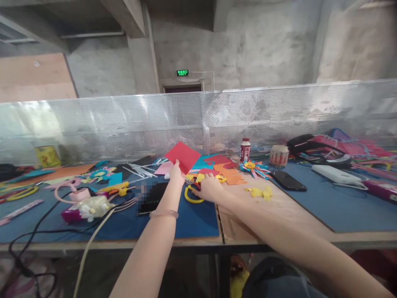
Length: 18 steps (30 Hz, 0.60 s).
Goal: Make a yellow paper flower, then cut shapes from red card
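A square of red paper (185,156) is pinched in my left hand (176,171), which holds it up above the table and tilted. My right hand (211,188) is low over the table, its fingers curled round the yellow handles of a pair of scissors (194,201). Part of the scissors is hidden behind that hand; a bit of blade shows to its left. Around the hands lie cut pieces of orange paper (232,174) and red paper. Scraps of yellow paper (259,193) are to the right, on the bare wood.
A black phone (288,181), a red-capped bottle (245,150) and a jar (278,156) stand or lie to the right. A paper flower (249,166) is near the bottle. Leftward are a glue gun (116,188), cables and a dark-screened device (156,196). A perforated metal screen (130,124) closes the back.
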Tool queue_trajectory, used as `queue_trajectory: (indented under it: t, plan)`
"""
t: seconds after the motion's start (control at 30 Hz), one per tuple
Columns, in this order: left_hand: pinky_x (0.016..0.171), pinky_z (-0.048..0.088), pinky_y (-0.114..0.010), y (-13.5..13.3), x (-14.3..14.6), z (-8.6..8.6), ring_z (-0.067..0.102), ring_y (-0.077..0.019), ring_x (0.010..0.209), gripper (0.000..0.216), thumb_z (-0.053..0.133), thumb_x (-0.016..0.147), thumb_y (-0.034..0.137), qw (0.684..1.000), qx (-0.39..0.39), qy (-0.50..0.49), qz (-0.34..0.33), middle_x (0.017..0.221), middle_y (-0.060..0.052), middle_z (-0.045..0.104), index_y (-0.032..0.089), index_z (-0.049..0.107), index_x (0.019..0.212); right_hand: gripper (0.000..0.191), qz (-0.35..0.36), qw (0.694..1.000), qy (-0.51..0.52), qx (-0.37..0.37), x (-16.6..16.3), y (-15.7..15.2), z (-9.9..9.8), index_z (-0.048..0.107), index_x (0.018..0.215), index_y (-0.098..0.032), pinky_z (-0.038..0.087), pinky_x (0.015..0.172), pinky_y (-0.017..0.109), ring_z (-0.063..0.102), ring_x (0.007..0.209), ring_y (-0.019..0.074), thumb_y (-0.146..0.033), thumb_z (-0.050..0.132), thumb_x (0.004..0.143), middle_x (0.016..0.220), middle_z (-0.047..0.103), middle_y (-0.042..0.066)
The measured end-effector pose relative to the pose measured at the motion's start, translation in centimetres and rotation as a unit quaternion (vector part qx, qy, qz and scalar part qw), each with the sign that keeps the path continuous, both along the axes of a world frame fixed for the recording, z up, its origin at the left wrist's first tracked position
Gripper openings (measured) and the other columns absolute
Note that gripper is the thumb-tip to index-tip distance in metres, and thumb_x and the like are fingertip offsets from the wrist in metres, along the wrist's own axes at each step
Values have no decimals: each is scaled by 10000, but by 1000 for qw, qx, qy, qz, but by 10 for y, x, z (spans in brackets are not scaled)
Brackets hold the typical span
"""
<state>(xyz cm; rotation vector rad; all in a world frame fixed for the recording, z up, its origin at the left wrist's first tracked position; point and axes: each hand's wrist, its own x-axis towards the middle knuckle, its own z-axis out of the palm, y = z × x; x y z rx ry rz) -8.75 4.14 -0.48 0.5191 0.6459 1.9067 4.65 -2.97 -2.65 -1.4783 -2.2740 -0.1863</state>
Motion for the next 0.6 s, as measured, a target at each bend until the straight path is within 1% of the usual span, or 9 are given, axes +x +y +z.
queue_trajectory:
  t: [0.1,0.23,0.3,0.37,0.43,0.47,0.5,0.53,0.6]
  plan:
    - [824,485,-319,-4,4,0,631,-161,881,203,502,833,227,999,22,17,-26,954,-66,665,192,567,1022,417,2,999,-45,-29,-12,-14,3,662,880,-67,391,812,387,488,1007,334,-440,535,744,1015,576,217]
    - [837,483,-342,-9,9,3,628,-183,908,243,565,796,268,996,65,42,-45,998,-82,661,186,582,1023,342,-6,996,-1,-88,-12,-11,12,657,897,-70,435,675,348,557,913,323,-348,600,706,1033,570,220]
    - [826,489,-334,-11,8,6,625,-183,919,259,573,790,296,996,76,37,-38,1011,-76,661,196,582,1029,291,-6,995,15,-99,-7,-6,16,662,826,-84,428,598,307,594,794,284,-325,635,666,933,610,188]
    - [807,496,-302,-13,5,10,622,-170,927,253,563,797,306,996,81,16,-32,1006,-62,665,208,582,1029,243,-1,994,31,-108,2,-1,21,653,702,-114,403,533,262,598,669,225,-352,638,657,756,631,122]
    - [779,500,-254,-16,0,15,625,-150,915,230,538,815,300,995,90,-12,-44,972,-54,678,201,588,1018,286,7,988,79,-134,16,3,26,609,568,-138,369,476,232,568,564,174,-407,620,666,572,582,59]
    - [758,501,-230,-18,-2,17,632,-139,890,222,524,825,294,994,95,-28,-55,937,-52,687,190,591,1009,316,17,977,131,-165,23,5,29,583,520,-144,356,457,224,549,530,157,-423,619,664,512,547,38]
    - [735,501,-211,-20,-3,19,640,-130,855,217,511,834,285,992,98,-44,-66,893,-50,695,176,594,1002,318,36,957,198,-209,30,7,31,570,501,-147,356,450,219,538,516,145,-420,632,652,482,525,21]
    - [713,501,-196,-22,-4,20,647,-123,814,216,502,840,276,991,99,-58,-76,845,-45,700,164,595,999,287,65,922,276,-264,36,8,33,573,508,-147,372,460,216,539,524,139,-390,656,636,483,526,11]
    - [697,501,-191,-26,-2,22,655,-121,759,229,495,843,266,987,101,-64,-105,785,-40,704,146,592,1013,167,135,811,432,-371,45,12,35,598,563,-136,435,537,219,573,598,138,-261,705,592,564,581,16]
